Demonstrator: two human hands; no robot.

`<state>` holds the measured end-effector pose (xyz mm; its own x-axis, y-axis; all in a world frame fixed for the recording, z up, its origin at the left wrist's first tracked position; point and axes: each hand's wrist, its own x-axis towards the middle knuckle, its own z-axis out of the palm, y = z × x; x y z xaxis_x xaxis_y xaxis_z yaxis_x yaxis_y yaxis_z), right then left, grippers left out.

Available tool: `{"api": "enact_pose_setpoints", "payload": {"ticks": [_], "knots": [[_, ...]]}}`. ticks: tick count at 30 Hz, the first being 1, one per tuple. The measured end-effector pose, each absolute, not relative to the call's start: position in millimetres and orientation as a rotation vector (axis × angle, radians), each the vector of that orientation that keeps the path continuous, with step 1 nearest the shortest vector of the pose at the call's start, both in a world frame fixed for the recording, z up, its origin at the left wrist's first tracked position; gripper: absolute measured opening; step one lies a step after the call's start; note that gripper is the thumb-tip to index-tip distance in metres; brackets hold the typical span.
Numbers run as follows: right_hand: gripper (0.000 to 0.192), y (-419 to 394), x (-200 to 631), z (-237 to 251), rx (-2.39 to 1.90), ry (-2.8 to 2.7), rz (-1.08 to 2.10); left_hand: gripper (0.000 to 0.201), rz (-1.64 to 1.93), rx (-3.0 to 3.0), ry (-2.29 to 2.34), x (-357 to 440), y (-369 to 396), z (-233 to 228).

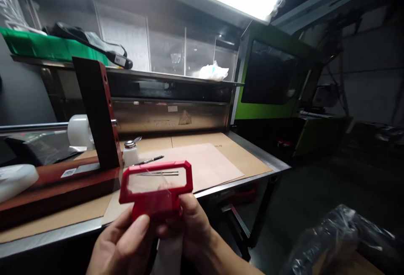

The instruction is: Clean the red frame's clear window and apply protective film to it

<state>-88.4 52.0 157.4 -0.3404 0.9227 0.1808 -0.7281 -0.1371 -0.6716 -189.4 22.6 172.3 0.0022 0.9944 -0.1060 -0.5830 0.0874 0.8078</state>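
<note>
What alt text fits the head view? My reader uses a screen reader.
Two bare hands, left hand and right hand, hold up a red plastic frame with a clear window above a cardboard-covered workbench. A dark red fixture stands behind.

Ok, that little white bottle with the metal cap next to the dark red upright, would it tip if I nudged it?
Probably: the white bottle looks small, light plastic, and its metal cap sits high. Its squat base may help, though the cardboard could catch it.

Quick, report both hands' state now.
Left hand: closed on the red frame.
Right hand: closed on the red frame too.
</note>
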Motion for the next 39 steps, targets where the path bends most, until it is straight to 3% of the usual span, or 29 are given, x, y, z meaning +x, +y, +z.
{"api": "enact_pose_setpoints", "payload": {"ticks": [3,8,13,39], "knots": [[0.037,72.7,-89.0,201.1,-0.266,-0.932,1.642,0.040,1.439,0.855,0.693,-188.4,40.8,215.8],[0.034,95.7,-86.6,276.6,-0.077,-1.124,1.515,0.020,1.579,1.187,0.383,-181.1,50.2,287.2],[0.031,96.4,-88.3,319.9,0.037,-1.248,1.391,0.026,1.655,1.443,0.261,-182.9,47.1,318.1],[0.025,83.9,-88.7,360.8,0.141,-1.402,1.210,0.018,1.610,1.537,0.070,-192.2,51.0,350.1]]}}
